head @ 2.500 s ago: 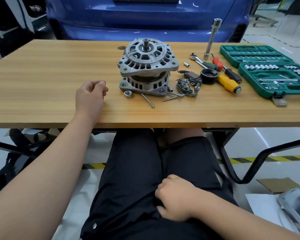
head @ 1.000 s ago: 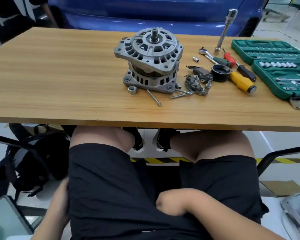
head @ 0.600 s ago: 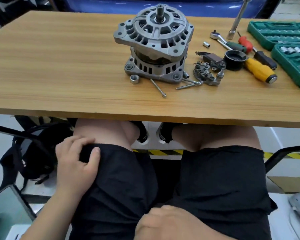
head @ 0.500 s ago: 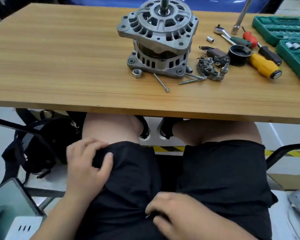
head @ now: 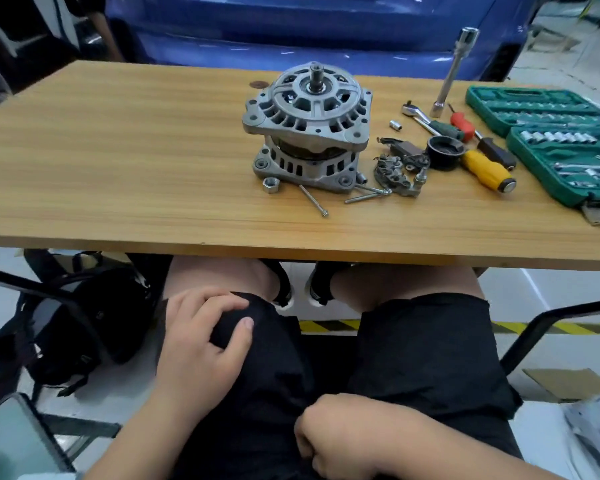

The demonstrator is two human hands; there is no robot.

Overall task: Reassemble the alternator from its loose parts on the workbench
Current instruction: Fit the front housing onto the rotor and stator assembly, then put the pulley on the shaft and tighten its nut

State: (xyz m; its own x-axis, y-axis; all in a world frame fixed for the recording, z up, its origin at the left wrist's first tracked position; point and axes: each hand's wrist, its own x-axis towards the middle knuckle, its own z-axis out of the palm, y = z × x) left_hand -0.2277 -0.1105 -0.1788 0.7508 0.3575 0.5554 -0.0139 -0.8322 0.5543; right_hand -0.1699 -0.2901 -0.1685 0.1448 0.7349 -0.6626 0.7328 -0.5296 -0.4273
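The grey alternator body (head: pixel 308 128) stands upright on the wooden workbench (head: pixel 118 161), shaft pointing up. Around its base lie a hex nut (head: pixel 270 185), long bolts (head: pixel 314 201), a rectifier piece (head: pixel 397 174), a brush holder (head: pixel 406 151) and a black pulley (head: pixel 444 151). Both hands are below the bench on my lap. My left hand (head: pixel 201 341) pinches a fold of the black shorts on my left thigh. My right hand (head: pixel 329 434) is curled closed against the shorts near my waist, with nothing visible in it.
Right of the alternator lie a ratchet (head: pixel 426 119), a tall socket extension (head: pixel 454 71), red, black and yellow-handled screwdrivers (head: pixel 489 169) and an open green socket case (head: pixel 555 140). A blue car (head: pixel 291 26) is behind the bench. A black bag (head: pixel 80 317) sits on the floor at left.
My left hand left the bench top and dropped to my lap, where it now grips the shorts. The view tilted down and then back up. The parts on the bench stayed put.
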